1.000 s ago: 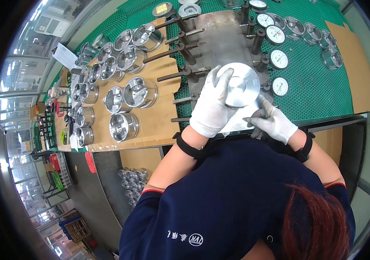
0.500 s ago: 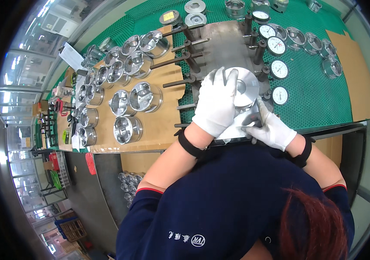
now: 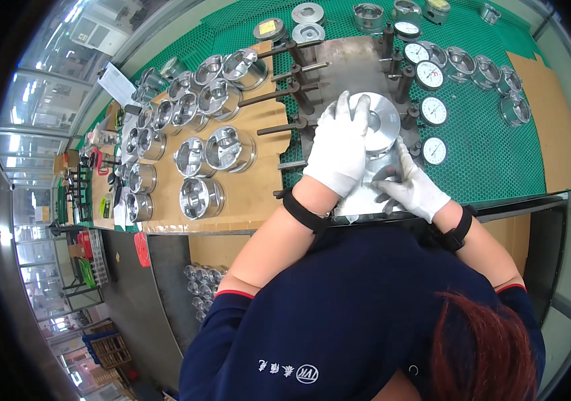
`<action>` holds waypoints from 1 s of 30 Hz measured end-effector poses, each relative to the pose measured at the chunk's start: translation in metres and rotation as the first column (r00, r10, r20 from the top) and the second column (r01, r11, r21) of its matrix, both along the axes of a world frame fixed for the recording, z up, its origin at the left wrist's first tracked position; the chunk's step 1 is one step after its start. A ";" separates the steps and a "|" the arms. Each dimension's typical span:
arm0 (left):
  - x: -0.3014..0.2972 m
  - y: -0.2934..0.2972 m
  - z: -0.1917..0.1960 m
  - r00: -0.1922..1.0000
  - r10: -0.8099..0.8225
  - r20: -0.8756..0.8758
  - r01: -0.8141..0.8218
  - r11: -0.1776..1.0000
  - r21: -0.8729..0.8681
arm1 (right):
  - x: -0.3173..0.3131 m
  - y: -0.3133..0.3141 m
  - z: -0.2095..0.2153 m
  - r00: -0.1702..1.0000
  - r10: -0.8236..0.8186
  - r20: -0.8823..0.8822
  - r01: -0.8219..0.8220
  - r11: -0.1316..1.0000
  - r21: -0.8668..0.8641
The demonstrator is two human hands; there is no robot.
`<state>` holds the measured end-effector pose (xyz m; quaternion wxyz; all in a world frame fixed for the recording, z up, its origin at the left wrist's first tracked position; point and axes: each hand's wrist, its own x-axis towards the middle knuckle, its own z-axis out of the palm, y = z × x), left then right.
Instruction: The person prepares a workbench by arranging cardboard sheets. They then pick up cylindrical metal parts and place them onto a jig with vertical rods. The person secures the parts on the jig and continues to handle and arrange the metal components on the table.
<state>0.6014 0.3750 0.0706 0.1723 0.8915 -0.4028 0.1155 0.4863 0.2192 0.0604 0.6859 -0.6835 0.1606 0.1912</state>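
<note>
The piston has edged over the steel plate, farther from its near end, flat crown upward, axis nearly upright. The left hand clasps its rim; the right hand half-curls beside it, grip unclear.

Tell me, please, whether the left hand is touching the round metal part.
Touching: the head view shows the left hand, its fingers lying on the round metal part.
</note>
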 end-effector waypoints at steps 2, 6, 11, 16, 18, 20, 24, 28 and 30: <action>-0.003 -0.001 0.005 1.000 0.026 -0.002 -0.026 0.998 0.049 | -0.001 -0.001 -0.004 1.000 -0.007 0.011 0.007 1.000 -0.005; 0.001 -0.003 0.007 0.999 0.009 -0.034 -0.007 0.997 0.073 | -0.001 -0.005 -0.016 0.998 0.015 0.056 -0.013 0.999 -0.034; 0.007 -0.005 0.008 0.998 -0.002 -0.069 0.006 0.999 0.050 | 0.003 -0.003 -0.007 1.000 0.005 0.022 -0.005 1.000 0.008; 0.011 -0.004 0.003 0.998 -0.036 -0.045 0.036 0.999 -0.001 | 0.004 -0.002 -0.007 1.000 -0.004 0.011 0.004 0.999 0.039; 0.013 -0.004 0.004 0.997 -0.053 -0.056 0.052 0.999 -0.013 | 0.005 -0.003 -0.003 1.000 -0.006 -0.006 0.006 0.999 0.040; 0.014 -0.004 0.006 0.996 -0.050 -0.078 0.049 0.999 -0.018 | 0.005 -0.003 -0.002 1.000 -0.006 -0.011 0.007 0.999 0.039; 0.015 -0.006 0.006 0.994 -0.035 -0.102 0.032 0.999 -0.027 | 0.006 -0.002 0.001 1.000 -0.013 -0.025 0.014 0.999 0.050; 0.019 -0.007 0.000 0.997 -0.044 -0.067 0.041 0.998 -0.053 | 0.008 -0.002 0.004 1.000 -0.011 -0.023 0.012 0.999 0.053; 0.019 -0.006 0.003 0.995 -0.065 -0.078 0.061 0.997 -0.053 | 0.008 -0.002 0.005 0.999 -0.014 -0.037 0.016 0.999 0.038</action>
